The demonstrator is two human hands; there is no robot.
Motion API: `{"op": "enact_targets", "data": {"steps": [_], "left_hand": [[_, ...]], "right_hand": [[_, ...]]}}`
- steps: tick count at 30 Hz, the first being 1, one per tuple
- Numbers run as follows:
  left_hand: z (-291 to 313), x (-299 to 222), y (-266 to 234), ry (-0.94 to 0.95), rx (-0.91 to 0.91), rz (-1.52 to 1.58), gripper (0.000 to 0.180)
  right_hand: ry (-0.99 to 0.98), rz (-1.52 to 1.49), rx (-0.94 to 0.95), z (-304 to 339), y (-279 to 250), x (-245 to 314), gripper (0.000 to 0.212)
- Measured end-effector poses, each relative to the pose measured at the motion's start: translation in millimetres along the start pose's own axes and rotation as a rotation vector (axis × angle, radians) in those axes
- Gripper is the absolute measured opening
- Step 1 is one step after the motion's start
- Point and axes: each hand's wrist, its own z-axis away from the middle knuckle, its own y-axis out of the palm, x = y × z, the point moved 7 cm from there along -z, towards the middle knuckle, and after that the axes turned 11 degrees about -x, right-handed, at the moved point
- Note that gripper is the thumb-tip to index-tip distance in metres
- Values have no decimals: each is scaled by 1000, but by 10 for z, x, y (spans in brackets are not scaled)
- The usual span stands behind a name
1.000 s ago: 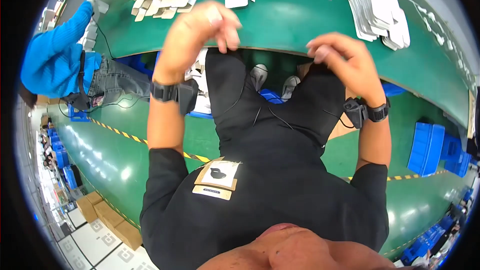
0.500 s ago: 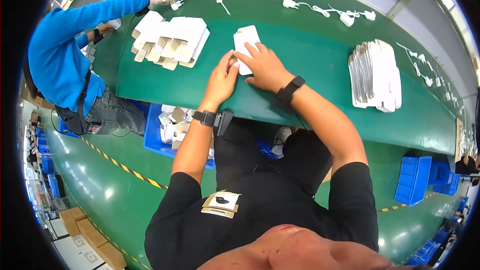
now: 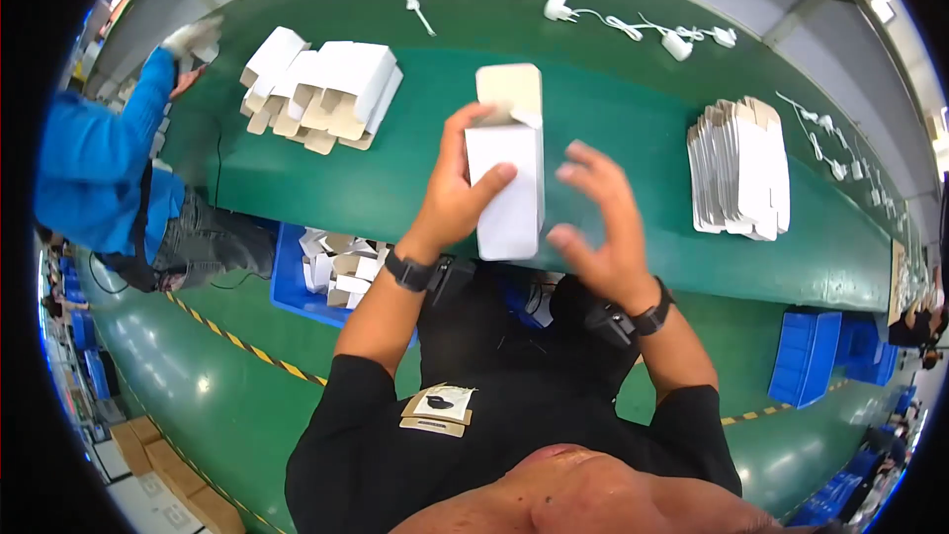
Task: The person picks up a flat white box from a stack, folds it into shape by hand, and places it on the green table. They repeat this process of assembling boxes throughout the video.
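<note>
Head view: gripping box [image 3: 504,213] in left hand [image 3: 460,188], over table [image 3: 613,89], with right hand [image 3: 608,232] spread, empty, just beside. Hold lightly to avoid crushing it, keeping sides square and flap [image 3: 511,87] unbent.

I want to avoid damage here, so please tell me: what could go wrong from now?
Only the left bare hand holds the white rectangular cardboard box, the open right hand being apart, so the box might slip. Its near end appears close to the front edge of the green tabletop, so it could fall. The piled, open-ended white cardboard cartons might topple if bumped.
</note>
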Motion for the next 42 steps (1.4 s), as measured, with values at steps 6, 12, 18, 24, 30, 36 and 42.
{"op": "enact_targets", "data": {"steps": [6,12,18,24,30,36,42], "left_hand": [[350,-92,415,-57,294,7,42],[635,-161,490,90,425,-196,33],[712,-252,596,18,371,90,37],[744,-221,558,-83,371,218,57],[837,-322,583,292,523,-188,57],[870,-340,624,436,551,-231,55],[848,-267,664,320,568,-212,54]], "right_hand": [[544,-560,41,54,-127,-354,37],[605,-744,25,384,-257,-498,28],[450,-709,48,437,-295,-341,24],[331,-856,-181,439,-416,-72,26],[334,-583,-55,418,-436,-130,17],[416,-491,-72,400,-497,-116,13],[507,-481,-28,372,-526,-164,15]]}}
